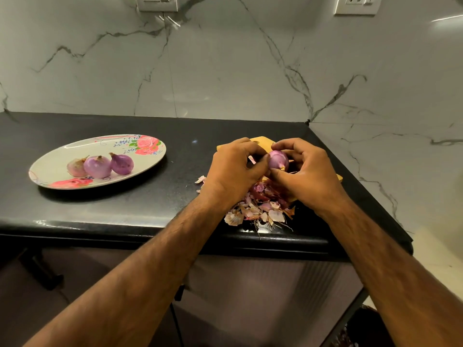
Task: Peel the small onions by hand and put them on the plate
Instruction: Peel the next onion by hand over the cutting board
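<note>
A small purple onion [278,159] is held between both hands above a wooden cutting board [260,141]. My left hand [234,169] curls its fingers against the onion's left side. My right hand [304,171] grips it from the right, thumb under its root end. A pile of onion skins [260,209] lies under the hands near the counter's front edge. On the left, an oval floral plate [57,156] holds three peeled onions [100,165] side by side.
The black countertop [150,191] ends at a front edge just below the skins and at a right edge past the board. A marble wall stands behind it. Bare counter lies between the plate and the hands.
</note>
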